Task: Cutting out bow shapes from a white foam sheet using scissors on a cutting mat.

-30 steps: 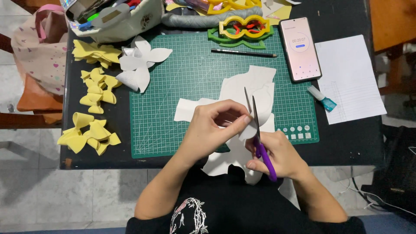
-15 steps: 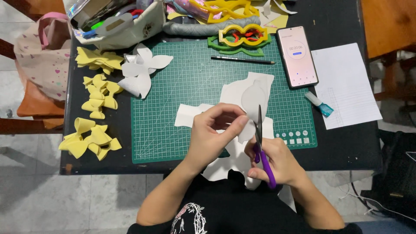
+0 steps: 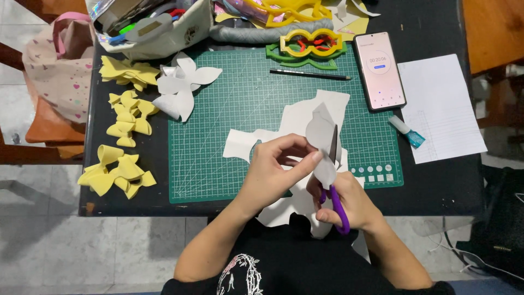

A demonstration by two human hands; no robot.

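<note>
**Cutting a white shape at the near edge of the mat**

Head view: the left hand [image 3: 273,175] is pinching a white foam sheet [image 3: 322,147] between thumb and fingertips, holding it tilted up off the green cutting mat [image 3: 245,114]. The right hand [image 3: 349,205] is gripping the purple-handled scissors [image 3: 334,186], fingers closed through the loops, with the blades pointing away from the person and lying against the sheet just right of the left thumb. The two hands are nearly touching, working over the mat's near edge and the front edge of the black table [image 3: 442,180]. Beneath them the larger white offcut [image 3: 297,123] is lying flat on the mat and hanging over the table's front edge toward the person's lap.

Around this, things are crowding the left and far sides. Yellow foam bows [image 3: 117,175] are lying in three clusters down the table's left strip, and white cut petals [image 3: 183,87] are overlapping the mat's far left corner. A pencil [image 3: 310,75] is lying across the far part of the mat, just short of the yellow and green templates [image 3: 311,43]. A phone [image 3: 379,70] is resting just beside the mat's right edge, with a glue tube [image 3: 406,131] and a sheet of lined paper [image 3: 439,106] further right. The mat's middle left is lying bare, well apart from the hands.
</note>
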